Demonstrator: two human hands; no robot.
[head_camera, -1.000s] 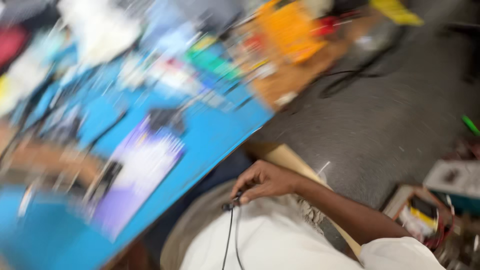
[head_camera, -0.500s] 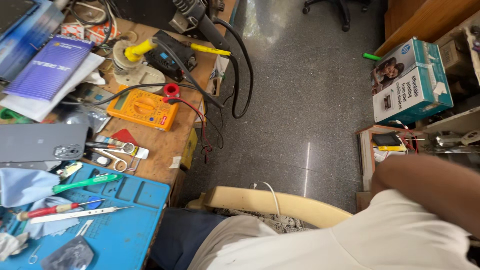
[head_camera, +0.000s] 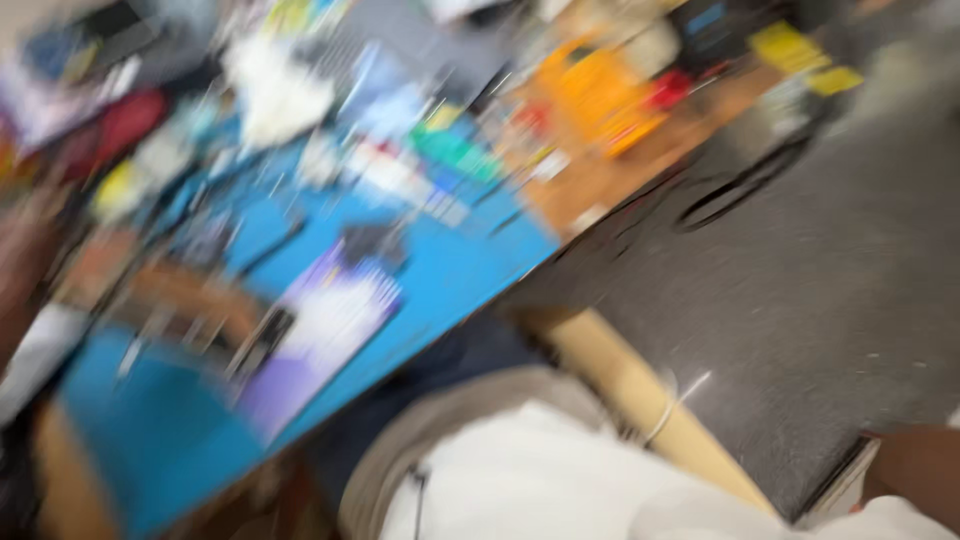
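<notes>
Swung back leftward, the view now blurs over the blue mat (head_camera: 420, 300); right forearm (head_camera: 915, 470) (hand unseen, grip untellable) lies well right of it.

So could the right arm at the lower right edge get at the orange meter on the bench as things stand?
Probably not without a long stretch. The right arm sits at the frame's lower right, its hand out of view, while the orange meter lies across the grey floor on the far bench; blur hides detail.

Blurred bare right forearm (head_camera: 915, 470) at lower right corner, white sleeve (head_camera: 880, 520) beneath; hands out of frame.
</notes>
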